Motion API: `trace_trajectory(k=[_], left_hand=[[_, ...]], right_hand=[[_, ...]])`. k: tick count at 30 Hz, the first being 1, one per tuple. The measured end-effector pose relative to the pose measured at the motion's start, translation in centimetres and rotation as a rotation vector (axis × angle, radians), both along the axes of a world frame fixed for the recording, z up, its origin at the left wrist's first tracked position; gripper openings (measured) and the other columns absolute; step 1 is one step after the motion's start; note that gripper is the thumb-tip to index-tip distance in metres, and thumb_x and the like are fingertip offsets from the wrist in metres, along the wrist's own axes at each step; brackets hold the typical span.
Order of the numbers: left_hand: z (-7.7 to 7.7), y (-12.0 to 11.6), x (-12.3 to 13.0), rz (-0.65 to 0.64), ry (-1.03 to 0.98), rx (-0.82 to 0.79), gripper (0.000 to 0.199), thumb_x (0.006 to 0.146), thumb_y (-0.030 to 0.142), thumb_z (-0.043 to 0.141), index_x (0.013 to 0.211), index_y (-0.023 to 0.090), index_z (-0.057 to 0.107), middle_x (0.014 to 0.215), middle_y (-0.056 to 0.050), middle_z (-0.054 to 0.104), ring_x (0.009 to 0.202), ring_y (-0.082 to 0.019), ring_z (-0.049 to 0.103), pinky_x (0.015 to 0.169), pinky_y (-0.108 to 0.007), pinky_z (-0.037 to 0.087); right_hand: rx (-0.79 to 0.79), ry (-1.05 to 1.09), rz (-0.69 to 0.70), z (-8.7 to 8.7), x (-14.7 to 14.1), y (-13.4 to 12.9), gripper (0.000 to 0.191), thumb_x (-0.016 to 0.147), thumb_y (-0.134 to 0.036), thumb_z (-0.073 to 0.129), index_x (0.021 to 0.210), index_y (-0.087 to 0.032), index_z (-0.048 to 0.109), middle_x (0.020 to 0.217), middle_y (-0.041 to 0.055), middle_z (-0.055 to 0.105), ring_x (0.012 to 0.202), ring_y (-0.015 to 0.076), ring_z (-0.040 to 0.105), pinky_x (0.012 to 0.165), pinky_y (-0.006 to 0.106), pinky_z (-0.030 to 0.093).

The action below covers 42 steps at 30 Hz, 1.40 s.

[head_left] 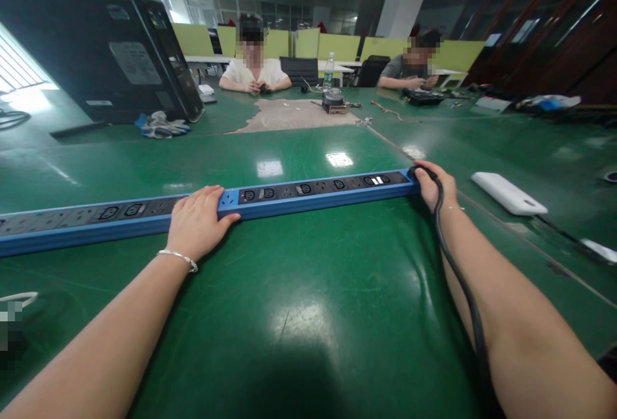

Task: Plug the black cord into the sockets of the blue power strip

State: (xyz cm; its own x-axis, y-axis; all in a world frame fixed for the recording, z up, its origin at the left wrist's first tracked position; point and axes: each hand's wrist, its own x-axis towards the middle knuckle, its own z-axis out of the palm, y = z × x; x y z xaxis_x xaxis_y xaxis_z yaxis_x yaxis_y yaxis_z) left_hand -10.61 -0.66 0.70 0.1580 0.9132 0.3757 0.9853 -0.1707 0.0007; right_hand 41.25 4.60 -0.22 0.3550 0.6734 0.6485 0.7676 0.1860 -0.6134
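A long blue power strip (pixel 303 202) with a row of black sockets lies across the green table (pixel 308 265), its left end running out of view. My left hand (pixel 200 216) is laid over the strip left of its middle, fingers on the far side and thumb along the near edge, gripping it. At the strip's right end, my right hand (pixel 436 184) has its fingers closed around the end where the black cable (pixel 450 249) comes out. From there the cable runs down along my right forearm.
A white power bank (pixel 508 194) with a cable lies at the right. Further back are a black computer case (pixel 125 59), gloves (pixel 162 125), a round metal device (pixel 333 99) and a bottle (pixel 329 71). Two people (pixel 253 75) (pixel 409 69) sit across the table.
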Motion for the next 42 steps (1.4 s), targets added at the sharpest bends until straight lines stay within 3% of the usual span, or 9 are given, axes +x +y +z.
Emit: trace_trajectory(k=[10,14,16,19,22,28,42], left_hand=[[0.1,-0.2,0.1,-0.003,-0.003,0.008,0.061,0.081,0.05,0.052,0.128,0.01,0.047,0.134,-0.017,0.052,0.125,-0.03,0.045,0.104,-0.044,0.032],[0.2,-0.2,0.2,-0.005,-0.003,0.008,0.061,0.081,0.05,0.052,0.128,0.01,0.047,0.134,-0.017,0.051,0.125,-0.03,0.045,0.103,-0.044,0.032],[0.3,-0.3,0.3,-0.006,-0.002,0.006,0.061,0.082,0.049,0.052,0.128,0.01,0.047,0.134,-0.017,0.052,0.125,-0.03,0.045,0.103,-0.044,0.032],[0.3,-0.3,0.3,0.002,-0.001,-0.001,0.06,0.082,0.049,0.051,0.128,0.01,0.047,0.134,-0.017,0.051,0.125,-0.03,0.045,0.103,-0.044,0.033],[0.4,-0.3,0.3,0.003,-0.001,-0.007,0.06,0.082,0.049,0.05,0.128,0.01,0.047,0.134,-0.017,0.051,0.125,-0.03,0.044,0.103,-0.044,0.032],[0.3,-0.3,0.3,-0.003,-0.016,-0.007,0.061,0.082,0.051,0.05,0.129,0.013,0.046,0.135,-0.016,0.051,0.126,-0.03,0.044,0.105,-0.044,0.031],[0.2,-0.2,0.2,-0.017,-0.046,-0.006,0.06,0.081,0.049,0.05,0.129,0.012,0.046,0.135,-0.017,0.05,0.127,-0.031,0.043,0.105,-0.045,0.03]], right_hand=[[0.119,0.023,-0.083,0.0,-1.4,-0.1,0.033,0.079,-0.04,0.05,0.091,-0.016,0.07,0.091,0.0115,0.07,0.086,0.0234,0.063,0.084,0.036,0.048],[0.39,0.16,-0.12,1.3,-1.1,0.1,0.039,0.083,-0.041,0.045,0.094,-0.011,0.069,0.096,0.0162,0.069,0.088,0.0234,0.063,0.081,0.035,0.049],[0.461,0.193,-0.071,1.6,-1.0,0.1,0.04,0.085,-0.042,0.045,0.096,-0.011,0.068,0.098,0.0157,0.069,0.089,0.0229,0.064,0.082,0.035,0.049],[0.259,0.083,0.069,1.5,-1.6,-0.3,0.035,0.083,-0.044,0.051,0.094,-0.016,0.07,0.095,0.0095,0.071,0.089,0.0224,0.065,0.084,0.037,0.05],[0.11,-0.004,0.08,1.1,-2.7,-0.8,0.033,0.083,-0.046,0.05,0.093,-0.021,0.07,0.094,0.0059,0.072,0.09,0.0219,0.066,0.086,0.038,0.05],[0.046,-0.086,0.017,1.2,-3.5,-0.9,0.034,0.082,-0.044,0.05,0.096,-0.021,0.071,0.096,0.007,0.072,0.093,0.0238,0.066,0.087,0.039,0.05],[-0.042,-0.202,0.027,1.1,-3.4,-1.4,0.032,0.08,-0.04,0.052,0.101,-0.023,0.07,0.096,0.0061,0.072,0.09,0.0252,0.066,0.088,0.04,0.049]])
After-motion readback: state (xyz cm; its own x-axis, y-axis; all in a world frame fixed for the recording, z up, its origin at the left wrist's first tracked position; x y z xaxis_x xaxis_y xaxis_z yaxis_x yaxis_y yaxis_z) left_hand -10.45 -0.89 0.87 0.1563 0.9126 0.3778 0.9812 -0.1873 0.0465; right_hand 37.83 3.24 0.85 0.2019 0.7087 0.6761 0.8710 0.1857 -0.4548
